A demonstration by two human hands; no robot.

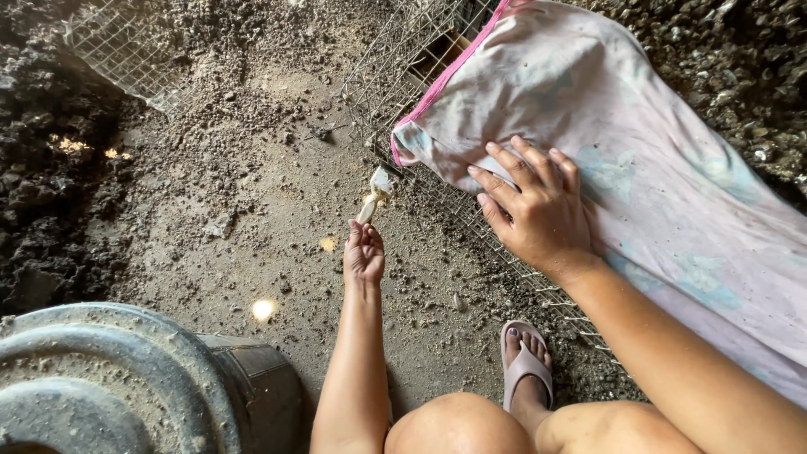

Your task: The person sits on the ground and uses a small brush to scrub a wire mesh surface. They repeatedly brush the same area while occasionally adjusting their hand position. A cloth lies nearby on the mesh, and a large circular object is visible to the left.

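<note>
Head view showed the left hand (363,252) with fingers pinched on a pale scrap (376,193) held at the wire cage (437,189); the right hand (538,210) lay open, flat on the cloth (656,168) draped over the cage, most of it covered.

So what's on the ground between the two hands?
Wire mesh lying on dusty dirt, seen in the head view. The left hand holds a small pale scrap beside it; the right hand rests on the cloth.
</note>
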